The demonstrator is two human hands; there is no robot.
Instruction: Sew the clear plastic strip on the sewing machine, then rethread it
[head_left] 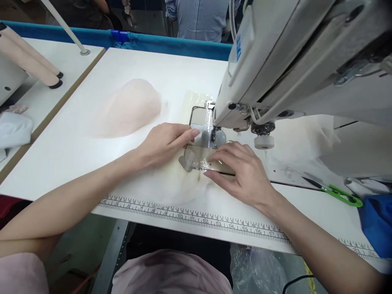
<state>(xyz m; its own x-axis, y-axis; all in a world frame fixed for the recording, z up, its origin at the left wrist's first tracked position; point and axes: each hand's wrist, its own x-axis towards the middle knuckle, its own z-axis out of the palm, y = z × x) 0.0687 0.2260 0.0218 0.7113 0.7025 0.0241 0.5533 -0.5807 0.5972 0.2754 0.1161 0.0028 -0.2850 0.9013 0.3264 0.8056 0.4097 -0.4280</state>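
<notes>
Head view: a white bench (76, 163) fills the middle of the frame, with a printed ruler strip (196, 218) along its near edge and a blue rail (171, 44) behind it. One sewing machine (290, 61) takes up the upper right, its presser foot (214, 136) at centre. Two hands are in view. The left hand (163, 143) lies flat and open, palm down, fingertips just beside the presser foot. The right hand (241, 169) is also open and flat, fingers pressing on one pale cream fabric piece (174, 183) that lies under both hands at centre, with a clear shiny strip (199, 164) on it between the hands. One pinkish moulded cup (128, 108) rests left of centre, apart from the hands. One green thread snip (337, 192) lies at the right edge. Two beige thread cones (30, 57) sit in the upper left. One person in a striped shirt (199, 18) stands at the top
</notes>
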